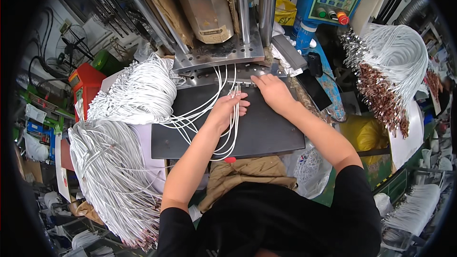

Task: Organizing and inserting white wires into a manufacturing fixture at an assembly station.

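Apparently mid-loading, the left hand (224,109) grasps white cables (236,124) near the black board's (271,135) far edge, while the right hand (274,93), its hold unclear, meets the metal strip (243,84), where aligning cable ends seems next.

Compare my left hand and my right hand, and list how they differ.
The left hand holds several white cables; the right hand shows no cable, its fingertips at a slim metal strip. The left hand sits nearer the body, the right hand farther forward. The right hand shows its back; the left hand is turned more sideways. Both are bare.
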`<state>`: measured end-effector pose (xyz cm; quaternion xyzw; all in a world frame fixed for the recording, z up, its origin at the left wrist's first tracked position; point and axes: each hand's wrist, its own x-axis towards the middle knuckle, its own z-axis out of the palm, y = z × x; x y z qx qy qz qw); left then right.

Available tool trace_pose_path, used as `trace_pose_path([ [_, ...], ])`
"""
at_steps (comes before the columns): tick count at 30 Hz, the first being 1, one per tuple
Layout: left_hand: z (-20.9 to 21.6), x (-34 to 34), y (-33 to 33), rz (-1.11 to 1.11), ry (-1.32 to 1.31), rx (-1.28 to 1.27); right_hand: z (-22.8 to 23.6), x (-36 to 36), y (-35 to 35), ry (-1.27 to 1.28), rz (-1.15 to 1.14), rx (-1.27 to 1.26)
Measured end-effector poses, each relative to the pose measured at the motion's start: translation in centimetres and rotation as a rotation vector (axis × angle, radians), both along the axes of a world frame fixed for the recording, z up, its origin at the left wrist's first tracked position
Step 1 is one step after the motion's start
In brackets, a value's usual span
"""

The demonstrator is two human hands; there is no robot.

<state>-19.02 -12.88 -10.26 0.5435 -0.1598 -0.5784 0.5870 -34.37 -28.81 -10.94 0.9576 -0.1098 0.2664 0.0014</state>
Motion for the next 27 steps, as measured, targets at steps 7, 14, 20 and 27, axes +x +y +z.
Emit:
trace_pose_path([
  [7, -0.4, 0.3, 0.1, -0.107, -0.176, -0.009, 0.0, -0.5, 1.5, 0.052, 0.042, 0.466],
  [14, -0.5, -0.3, -0.2, -0.189, -0.318, 0.042, -0.4, 0.8, 1.1, -0.107, -0.143, 1.549],
  [20, -0.4, -0.7, -0.6, -0.235, -0.301, 0.036, -0.1, 0.5, 2.7, -0.113, -0.168, 1.289],
  [27, 0.4, -0.6, 0.1, -0.186, -0.252, 0.022, -1.0, 0.0, 2.1, -0.082, -0.121, 1.172],
])
